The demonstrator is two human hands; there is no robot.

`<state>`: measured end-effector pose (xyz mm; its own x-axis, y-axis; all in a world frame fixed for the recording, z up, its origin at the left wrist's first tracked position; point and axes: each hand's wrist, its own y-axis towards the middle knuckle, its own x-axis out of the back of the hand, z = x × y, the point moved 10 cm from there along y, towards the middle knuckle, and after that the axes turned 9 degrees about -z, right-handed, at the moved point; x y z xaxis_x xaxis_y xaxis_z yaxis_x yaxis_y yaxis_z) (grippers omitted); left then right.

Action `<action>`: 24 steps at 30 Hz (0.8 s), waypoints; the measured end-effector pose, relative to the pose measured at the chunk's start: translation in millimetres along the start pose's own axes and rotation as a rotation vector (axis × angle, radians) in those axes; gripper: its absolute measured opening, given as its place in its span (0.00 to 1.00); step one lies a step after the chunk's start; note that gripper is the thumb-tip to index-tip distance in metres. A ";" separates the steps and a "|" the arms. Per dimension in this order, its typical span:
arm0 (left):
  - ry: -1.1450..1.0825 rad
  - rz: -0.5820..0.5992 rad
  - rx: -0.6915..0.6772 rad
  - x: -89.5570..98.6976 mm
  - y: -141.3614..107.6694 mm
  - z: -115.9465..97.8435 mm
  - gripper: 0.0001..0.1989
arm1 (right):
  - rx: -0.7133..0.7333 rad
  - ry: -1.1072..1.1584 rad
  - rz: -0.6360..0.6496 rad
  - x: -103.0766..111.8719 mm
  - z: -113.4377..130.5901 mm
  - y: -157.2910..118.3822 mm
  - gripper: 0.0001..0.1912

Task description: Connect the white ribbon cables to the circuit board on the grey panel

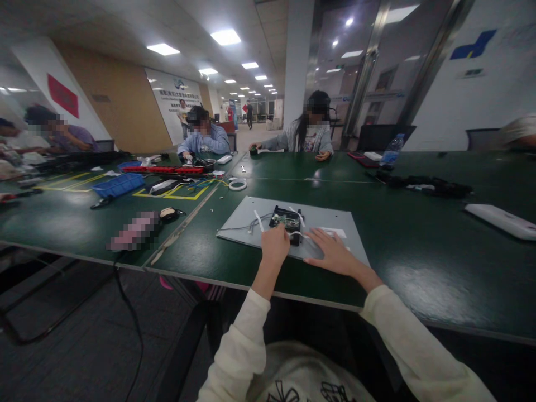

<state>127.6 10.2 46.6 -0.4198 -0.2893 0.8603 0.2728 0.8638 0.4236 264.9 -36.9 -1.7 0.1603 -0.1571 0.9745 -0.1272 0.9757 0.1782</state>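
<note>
A flat grey panel (pixel 240 219) lies on the green table in front of me. On it sits a black frame with a small circuit board (pixel 285 219), with white flat strips and a thin grey cable (pixel 247 225) around it. My left hand (pixel 275 243) is closed at the near left edge of the board; what its fingers pinch, if anything, is too small to make out. My right hand (pixel 330 251) rests with its fingers spread on the panel, right of the board, near a white strip and a white label (pixel 338 233).
Left are a blue tray (pixel 119 185), a white tape roll (pixel 237 184), cables and a dark pouch (pixel 168 213). A bottle (pixel 392 151), black straps (pixel 431 185) and a white case (pixel 500 221) lie right. Two people sit across the table; others are farther left.
</note>
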 end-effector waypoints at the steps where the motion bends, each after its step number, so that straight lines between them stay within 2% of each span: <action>1: 0.003 0.002 0.007 0.2 -0.3 0.8 0.11 | -0.006 0.001 0.000 0.1 -3.3 1.5 0.45; 5: 0.023 0.017 0.035 1.6 -1.8 3.5 0.11 | -0.079 -0.010 -0.022 0.2 -25.8 4.7 0.44; 10: 0.017 0.002 0.029 5.2 -1.7 2.5 0.11 | -0.264 -0.074 -0.098 6.1 -66.2 -1.2 0.43; 17: -0.083 -0.054 -0.013 5.2 -1.1 1.3 0.11 | -0.558 -0.103 -0.201 23.3 -123.6 -28.6 0.43; 24: -0.171 -0.020 -0.020 -1.2 -3.4 4.4 0.11 | -0.780 -0.089 -0.236 28.9 -185.0 -59.2 0.46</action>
<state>123.4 9.4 42.9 -0.5663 -0.2300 0.7915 0.2798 0.8496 0.4471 458.1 -71.0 -9.3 0.0156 -0.3510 0.9362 0.6229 0.7359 0.2655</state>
